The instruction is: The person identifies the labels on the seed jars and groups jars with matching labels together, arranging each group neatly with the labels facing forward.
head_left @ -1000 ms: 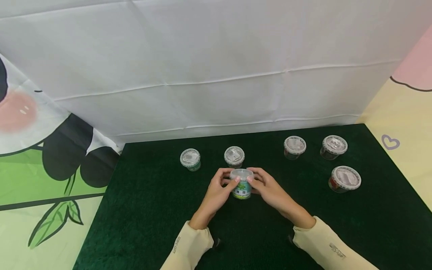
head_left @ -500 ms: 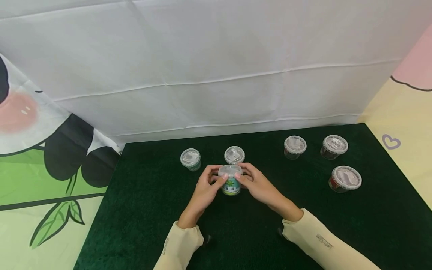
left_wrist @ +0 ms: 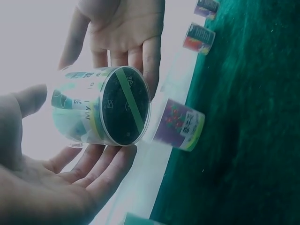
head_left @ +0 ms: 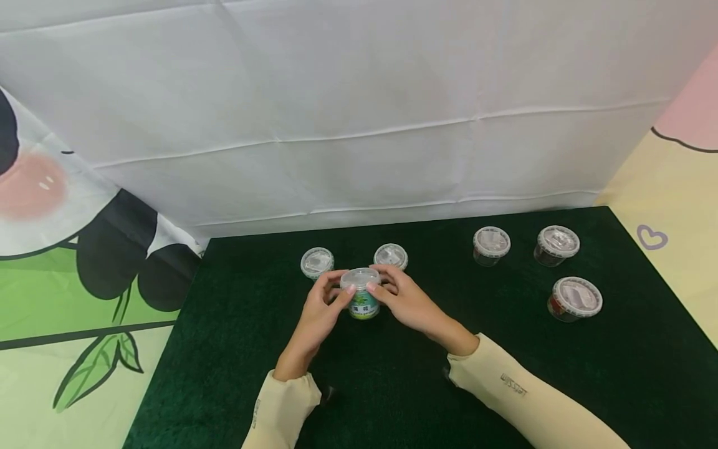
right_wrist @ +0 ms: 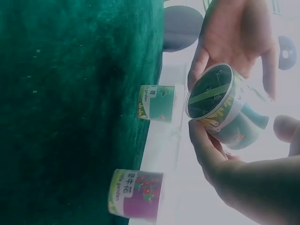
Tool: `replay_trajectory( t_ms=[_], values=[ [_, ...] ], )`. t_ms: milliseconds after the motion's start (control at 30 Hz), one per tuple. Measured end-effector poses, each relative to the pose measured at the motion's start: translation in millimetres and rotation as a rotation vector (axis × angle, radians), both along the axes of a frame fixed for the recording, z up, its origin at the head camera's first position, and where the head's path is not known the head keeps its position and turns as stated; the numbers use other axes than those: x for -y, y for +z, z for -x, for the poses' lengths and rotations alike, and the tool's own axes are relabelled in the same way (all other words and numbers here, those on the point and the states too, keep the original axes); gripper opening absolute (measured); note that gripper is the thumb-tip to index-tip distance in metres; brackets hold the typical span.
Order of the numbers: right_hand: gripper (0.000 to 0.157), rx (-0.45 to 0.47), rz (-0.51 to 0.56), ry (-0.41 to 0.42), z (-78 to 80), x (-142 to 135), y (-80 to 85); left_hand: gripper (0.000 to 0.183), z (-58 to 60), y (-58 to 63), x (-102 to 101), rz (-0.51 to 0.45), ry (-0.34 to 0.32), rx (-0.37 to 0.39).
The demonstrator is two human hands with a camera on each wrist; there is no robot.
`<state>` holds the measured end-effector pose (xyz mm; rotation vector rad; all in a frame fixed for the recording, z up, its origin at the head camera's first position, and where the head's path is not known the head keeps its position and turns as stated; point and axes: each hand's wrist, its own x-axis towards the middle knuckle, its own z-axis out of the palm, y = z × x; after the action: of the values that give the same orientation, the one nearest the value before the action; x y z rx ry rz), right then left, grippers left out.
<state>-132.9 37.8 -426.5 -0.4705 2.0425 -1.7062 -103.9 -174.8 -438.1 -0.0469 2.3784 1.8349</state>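
Both hands grip a small lidded plastic tub (head_left: 363,305) with a teal and green label, one at each side. My left hand (head_left: 316,317) has its thumb on the near side and its fingers round the left; my right hand (head_left: 411,304) mirrors it. Raised over the green cloth, the tub shows its dark base with a green stripe in both wrist views. Just behind it stand two similar tubs: a teal-labelled tub (right_wrist: 160,103) and a purple-labelled tub (left_wrist: 179,124), each partly covered by a hand in the head view.
Three more lidded tubs stand at the right of the green cloth: one at the back (head_left: 491,245), one further right (head_left: 556,245) and one nearer the front (head_left: 574,297). A white sheet (head_left: 359,156) hangs along the back edge, with printed cartoon cloths at both sides.
Both hands have carried the tub left and slightly back, from in front of the second rear tub to between the two left tubs. The standing tubs have kept their places.
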Motion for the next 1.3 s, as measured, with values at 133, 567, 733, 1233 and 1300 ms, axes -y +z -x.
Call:
replay_trajectory(
  t_ms=[133,567,733,1233,1300],
  values=[
    [0.053,-0.025,-0.014,0.003,3.7,10.6,1.8,0.047,-0.6,2.3,7.9,-0.004,0.023,-0.010],
    [0.052,-0.094,-0.022,0.055,9.0,38.8,8.9,0.046,-3.2,5.2,35.9,-0.027,0.049,-0.014],
    [0.053,-0.126,-0.028,0.076,12.0,50.0,11.5,0.048,-3.5,6.9,45.4,-0.023,0.060,-0.016],
    [0.053,-0.218,-0.077,0.124,25.5,74.3,16.0,0.047,-2.9,11.4,65.7,-0.101,0.128,-0.060],
    [0.054,-0.220,-0.078,0.135,26.8,77.2,16.2,0.047,-3.2,11.1,68.6,-0.104,0.134,-0.068]
  ],
)
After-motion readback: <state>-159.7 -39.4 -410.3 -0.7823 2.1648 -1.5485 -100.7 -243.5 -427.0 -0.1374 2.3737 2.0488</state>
